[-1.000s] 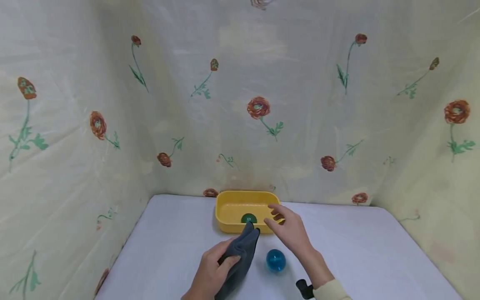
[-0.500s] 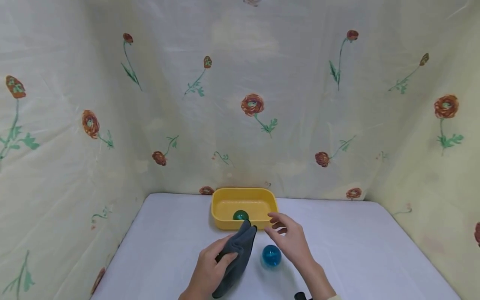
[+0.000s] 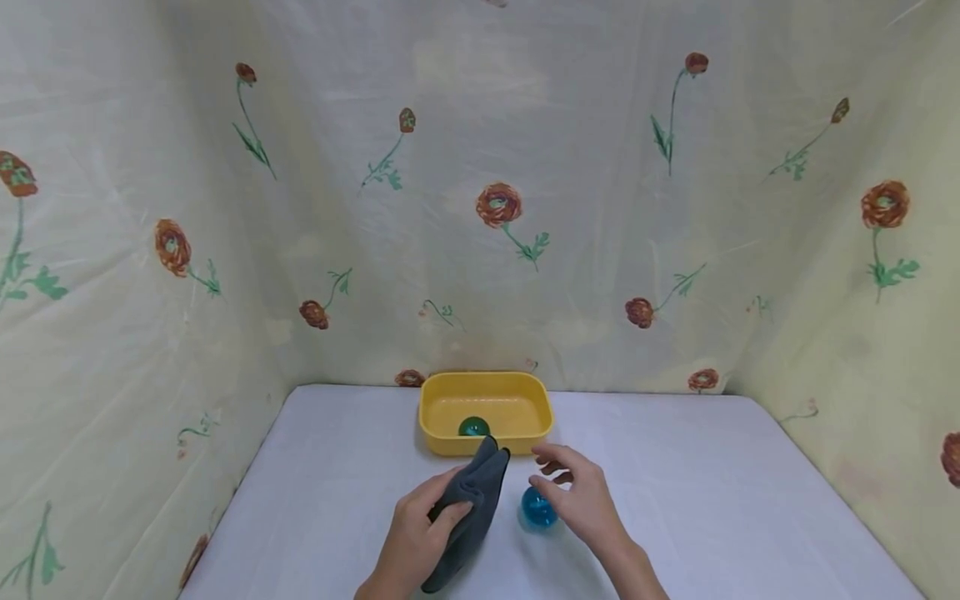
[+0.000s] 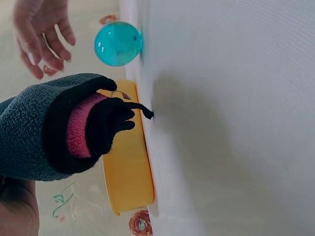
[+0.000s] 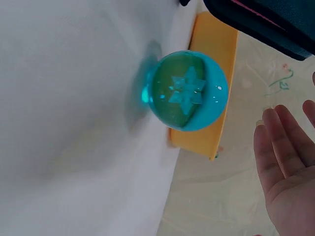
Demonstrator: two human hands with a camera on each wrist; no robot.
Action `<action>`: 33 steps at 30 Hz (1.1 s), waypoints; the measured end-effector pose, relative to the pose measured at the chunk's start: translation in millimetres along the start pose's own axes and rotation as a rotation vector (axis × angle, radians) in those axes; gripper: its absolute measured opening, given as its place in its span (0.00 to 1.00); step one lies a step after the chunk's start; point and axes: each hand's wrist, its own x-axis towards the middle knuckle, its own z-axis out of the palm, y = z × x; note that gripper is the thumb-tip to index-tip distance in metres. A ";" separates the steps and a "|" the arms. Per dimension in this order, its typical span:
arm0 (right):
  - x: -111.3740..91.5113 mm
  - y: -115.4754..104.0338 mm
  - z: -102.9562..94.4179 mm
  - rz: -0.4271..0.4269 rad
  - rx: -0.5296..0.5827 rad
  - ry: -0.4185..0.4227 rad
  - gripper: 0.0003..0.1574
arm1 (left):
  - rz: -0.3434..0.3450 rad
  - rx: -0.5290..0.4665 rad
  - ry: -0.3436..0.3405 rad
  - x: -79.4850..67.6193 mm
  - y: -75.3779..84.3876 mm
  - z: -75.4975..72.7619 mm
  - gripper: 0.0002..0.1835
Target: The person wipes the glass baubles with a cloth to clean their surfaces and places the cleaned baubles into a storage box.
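Note:
My left hand (image 3: pixel 414 527) grips a folded grey cloth (image 3: pixel 474 510) with black edging, thumb on the near side. In the left wrist view, a pink inner face shows within the folds of the cloth (image 4: pixel 29 128). A clear blue ball (image 3: pixel 537 508) rests on the table, right of the cloth. Just over and beside it hovers my right hand (image 3: pixel 585 493), fingers loosely bent and holding nothing. The right wrist view shows a gap between this hand (image 5: pixel 290 167) and the ball (image 5: pixel 187 91), which has a star-like shape visible inside.
Farther back stands a yellow tub (image 3: pixel 487 447) with a green ball (image 3: pixel 473 427) in it. The white-covered table (image 3: pixel 675 483) reaches a flower-patterned curtain (image 3: pixel 585 317) at the back and both sides.
My right hand has come down and nearer to the blue ball. The left hand keeps its hold on the cloth. The whole head view has shifted slightly.

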 end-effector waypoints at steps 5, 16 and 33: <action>-0.7 4.4 2.2 0.012 -0.014 -0.001 0.24 | -0.018 0.003 -0.002 -0.8 -0.6 -0.6 0.22; 1.3 22.0 8.6 0.066 -0.102 -0.066 0.26 | -0.021 -0.019 0.003 -1.1 -0.2 -5.8 0.23; -1.9 34.0 16.6 0.171 -0.187 -0.169 0.32 | -0.049 -0.010 0.004 -2.1 -0.3 -8.0 0.23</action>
